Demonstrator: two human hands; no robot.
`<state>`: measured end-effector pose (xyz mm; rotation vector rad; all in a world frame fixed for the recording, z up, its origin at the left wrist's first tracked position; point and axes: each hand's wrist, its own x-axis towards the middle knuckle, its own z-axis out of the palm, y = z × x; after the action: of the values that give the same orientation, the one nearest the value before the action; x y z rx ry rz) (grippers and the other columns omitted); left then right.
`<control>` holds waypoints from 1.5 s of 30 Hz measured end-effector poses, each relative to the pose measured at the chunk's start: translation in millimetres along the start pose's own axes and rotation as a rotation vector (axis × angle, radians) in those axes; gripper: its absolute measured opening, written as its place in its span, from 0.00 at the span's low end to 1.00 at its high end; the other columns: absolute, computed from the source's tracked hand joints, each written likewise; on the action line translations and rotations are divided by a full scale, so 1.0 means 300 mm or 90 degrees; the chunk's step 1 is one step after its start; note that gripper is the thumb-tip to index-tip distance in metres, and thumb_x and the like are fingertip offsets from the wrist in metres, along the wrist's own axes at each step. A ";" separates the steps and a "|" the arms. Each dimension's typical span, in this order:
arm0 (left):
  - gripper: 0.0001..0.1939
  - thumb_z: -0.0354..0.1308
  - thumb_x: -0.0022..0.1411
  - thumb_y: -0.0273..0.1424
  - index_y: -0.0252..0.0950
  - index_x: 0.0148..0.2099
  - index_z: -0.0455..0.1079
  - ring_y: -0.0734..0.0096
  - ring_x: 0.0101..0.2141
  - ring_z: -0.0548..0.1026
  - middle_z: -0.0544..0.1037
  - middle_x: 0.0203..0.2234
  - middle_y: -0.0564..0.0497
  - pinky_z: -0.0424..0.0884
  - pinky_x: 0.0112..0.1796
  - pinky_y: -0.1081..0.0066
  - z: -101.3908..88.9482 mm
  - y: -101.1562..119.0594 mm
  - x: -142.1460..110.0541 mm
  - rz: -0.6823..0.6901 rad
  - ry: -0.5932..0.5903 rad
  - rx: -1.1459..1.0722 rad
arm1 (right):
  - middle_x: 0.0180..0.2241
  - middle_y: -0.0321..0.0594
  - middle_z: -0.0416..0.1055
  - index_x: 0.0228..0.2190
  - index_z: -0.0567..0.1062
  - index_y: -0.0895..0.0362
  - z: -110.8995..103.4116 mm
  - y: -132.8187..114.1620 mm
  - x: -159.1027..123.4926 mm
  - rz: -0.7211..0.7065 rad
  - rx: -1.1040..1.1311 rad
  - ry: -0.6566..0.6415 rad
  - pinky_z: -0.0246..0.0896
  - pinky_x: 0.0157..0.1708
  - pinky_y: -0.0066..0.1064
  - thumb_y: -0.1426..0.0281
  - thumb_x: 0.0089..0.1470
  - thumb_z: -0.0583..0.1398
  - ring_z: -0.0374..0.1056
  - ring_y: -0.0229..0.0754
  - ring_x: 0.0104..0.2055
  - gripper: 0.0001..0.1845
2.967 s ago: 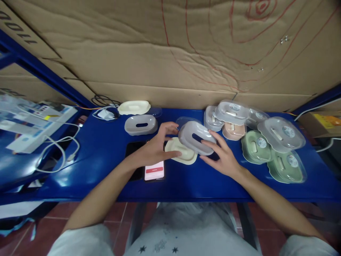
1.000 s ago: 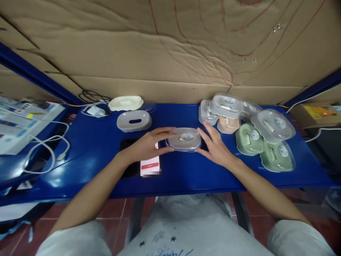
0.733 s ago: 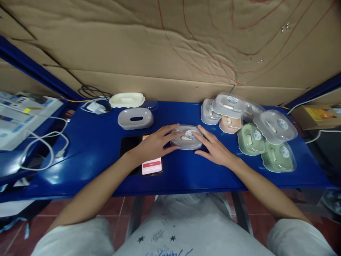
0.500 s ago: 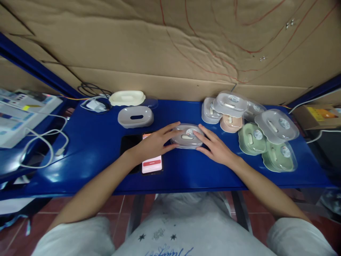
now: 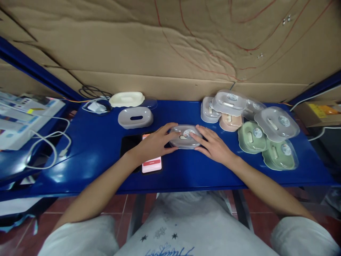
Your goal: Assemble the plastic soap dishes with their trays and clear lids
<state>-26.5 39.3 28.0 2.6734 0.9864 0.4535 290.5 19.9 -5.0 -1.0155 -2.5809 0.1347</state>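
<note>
A grey oval plastic box with a clear lid (image 5: 183, 143) lies on the blue table in front of me, a round sticker and a pale oblong piece showing on top. My left hand (image 5: 157, 140) holds its left end, the fingers over the lid and the thumb at the near edge. On the opposite end, my right hand (image 5: 213, 144) grips the box in the same way, with a fingertip by the sticker. Beneath my left wrist, a phone with a lit screen (image 5: 152, 166) is partly covered. A dark phone (image 5: 128, 145) lies beside it.
At the right, several lidded boxes in grey, pink and green (image 5: 252, 137) are piled up. A grey slotted tray (image 5: 135, 122), a cream tray (image 5: 127, 99) and a clear lid (image 5: 150, 103) sit back left. White cables (image 5: 39, 166) lie at the left; cardboard (image 5: 119, 46) stands behind.
Both hands keep their hold on the grey box, with only small finger shifts. The whole view has moved slightly.
</note>
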 end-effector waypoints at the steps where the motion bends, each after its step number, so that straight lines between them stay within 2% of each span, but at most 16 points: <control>1: 0.24 0.65 0.73 0.35 0.39 0.67 0.67 0.45 0.68 0.71 0.63 0.71 0.35 0.76 0.65 0.48 -0.001 0.004 0.000 -0.008 -0.001 0.005 | 0.80 0.51 0.48 0.79 0.41 0.41 0.002 0.001 0.001 0.002 -0.010 0.004 0.56 0.74 0.64 0.60 0.75 0.58 0.52 0.60 0.79 0.44; 5: 0.24 0.64 0.74 0.37 0.40 0.68 0.68 0.44 0.62 0.77 0.64 0.71 0.37 0.82 0.57 0.49 -0.004 -0.002 0.021 -0.092 0.004 0.073 | 0.80 0.54 0.44 0.79 0.32 0.42 0.001 -0.005 0.000 0.024 -0.038 0.052 0.56 0.72 0.67 0.60 0.74 0.59 0.54 0.64 0.78 0.49; 8: 0.26 0.60 0.75 0.35 0.41 0.72 0.67 0.38 0.64 0.73 0.65 0.70 0.34 0.78 0.59 0.44 -0.007 -0.025 0.073 -0.163 0.038 0.151 | 0.81 0.53 0.42 0.79 0.32 0.40 -0.002 -0.012 -0.006 0.035 -0.031 0.054 0.57 0.70 0.67 0.60 0.74 0.59 0.56 0.66 0.77 0.50; 11: 0.36 0.59 0.77 0.37 0.37 0.80 0.53 0.32 0.69 0.66 0.62 0.72 0.29 0.71 0.63 0.39 -0.028 -0.053 0.131 -0.189 0.005 0.187 | 0.80 0.54 0.45 0.79 0.35 0.41 0.000 -0.015 -0.011 0.031 -0.027 0.031 0.57 0.70 0.68 0.60 0.74 0.58 0.57 0.65 0.76 0.47; 14: 0.44 0.58 0.77 0.42 0.35 0.83 0.40 0.33 0.72 0.62 0.55 0.76 0.27 0.67 0.66 0.40 -0.069 -0.078 0.152 -0.188 -0.024 0.189 | 0.79 0.56 0.49 0.79 0.41 0.43 0.004 -0.012 -0.013 0.025 -0.027 0.010 0.57 0.70 0.67 0.61 0.75 0.57 0.55 0.64 0.77 0.43; 17: 0.35 0.55 0.79 0.40 0.37 0.80 0.52 0.36 0.69 0.66 0.62 0.73 0.31 0.67 0.66 0.42 -0.110 -0.106 0.121 -0.238 0.027 0.229 | 0.77 0.58 0.53 0.78 0.52 0.47 0.003 -0.009 -0.014 0.009 -0.020 0.000 0.58 0.70 0.65 0.61 0.75 0.56 0.55 0.63 0.77 0.36; 20: 0.25 0.56 0.77 0.39 0.36 0.70 0.66 0.36 0.61 0.74 0.74 0.62 0.32 0.70 0.61 0.42 -0.123 -0.137 0.061 -0.357 0.047 0.263 | 0.76 0.56 0.57 0.75 0.60 0.48 0.003 -0.007 -0.015 0.009 -0.002 -0.014 0.61 0.68 0.63 0.61 0.76 0.56 0.58 0.62 0.76 0.31; 23: 0.25 0.60 0.75 0.40 0.34 0.67 0.69 0.38 0.56 0.78 0.78 0.56 0.33 0.73 0.56 0.46 -0.103 -0.145 0.018 -0.415 0.017 0.255 | 0.75 0.55 0.58 0.74 0.63 0.48 0.008 -0.005 -0.017 0.013 0.019 -0.023 0.62 0.67 0.63 0.61 0.76 0.55 0.61 0.62 0.74 0.29; 25: 0.26 0.59 0.75 0.40 0.35 0.69 0.67 0.39 0.56 0.79 0.78 0.58 0.33 0.74 0.55 0.48 -0.083 -0.132 0.015 -0.386 -0.003 0.221 | 0.75 0.55 0.58 0.74 0.62 0.48 0.010 -0.005 -0.017 0.015 0.028 -0.023 0.63 0.67 0.63 0.60 0.76 0.55 0.61 0.62 0.74 0.30; 28: 0.25 0.54 0.77 0.38 0.37 0.71 0.66 0.41 0.59 0.77 0.75 0.63 0.36 0.73 0.58 0.48 -0.059 -0.095 0.041 -0.275 -0.022 0.174 | 0.76 0.55 0.57 0.75 0.58 0.48 0.008 -0.007 -0.017 0.027 0.032 -0.023 0.63 0.67 0.64 0.59 0.76 0.55 0.60 0.63 0.74 0.32; 35: 0.19 0.52 0.80 0.36 0.38 0.66 0.71 0.46 0.59 0.78 0.77 0.61 0.39 0.75 0.59 0.47 -0.003 0.004 0.083 -0.091 -0.052 0.089 | 0.77 0.55 0.55 0.77 0.52 0.48 0.002 -0.006 -0.017 0.031 0.032 -0.005 0.64 0.68 0.63 0.59 0.76 0.55 0.59 0.62 0.76 0.36; 37: 0.20 0.51 0.81 0.36 0.40 0.69 0.69 0.50 0.60 0.78 0.76 0.63 0.42 0.75 0.61 0.50 0.007 0.035 0.085 -0.018 -0.054 0.024 | 0.77 0.55 0.54 0.78 0.50 0.47 0.005 -0.005 -0.016 0.032 0.034 -0.003 0.64 0.68 0.62 0.59 0.76 0.55 0.58 0.63 0.76 0.37; 39: 0.21 0.49 0.82 0.34 0.44 0.72 0.66 0.59 0.62 0.77 0.76 0.65 0.47 0.73 0.64 0.58 0.000 0.056 0.092 0.040 -0.049 -0.022 | 0.77 0.55 0.54 0.78 0.51 0.48 0.005 -0.005 -0.013 0.028 0.034 -0.003 0.64 0.68 0.62 0.60 0.75 0.55 0.58 0.63 0.76 0.37; 41: 0.22 0.47 0.81 0.30 0.44 0.72 0.66 0.63 0.64 0.75 0.76 0.65 0.49 0.72 0.65 0.62 -0.033 0.052 0.097 0.046 -0.032 -0.028 | 0.76 0.55 0.55 0.76 0.57 0.49 0.000 -0.009 -0.010 0.018 0.027 -0.007 0.63 0.68 0.61 0.60 0.75 0.56 0.57 0.62 0.76 0.33; 44: 0.25 0.45 0.75 0.21 0.36 0.67 0.70 0.50 0.67 0.72 0.75 0.65 0.42 0.66 0.68 0.47 -0.124 -0.019 0.075 -0.050 0.007 0.052 | 0.75 0.53 0.60 0.69 0.69 0.51 -0.013 -0.014 -0.007 0.011 0.006 -0.004 0.61 0.69 0.60 0.57 0.75 0.57 0.58 0.61 0.75 0.27; 45: 0.26 0.46 0.72 0.18 0.37 0.65 0.72 0.50 0.66 0.72 0.76 0.64 0.43 0.64 0.69 0.46 -0.160 -0.059 0.053 -0.118 0.013 0.135 | 0.73 0.54 0.62 0.66 0.71 0.52 -0.017 -0.014 -0.008 0.015 0.001 0.005 0.61 0.69 0.60 0.55 0.74 0.58 0.59 0.62 0.75 0.26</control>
<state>-43.1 69.1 69.4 2.7285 1.3426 0.3548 291.2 15.0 -0.1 -1.0446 -2.5625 0.1379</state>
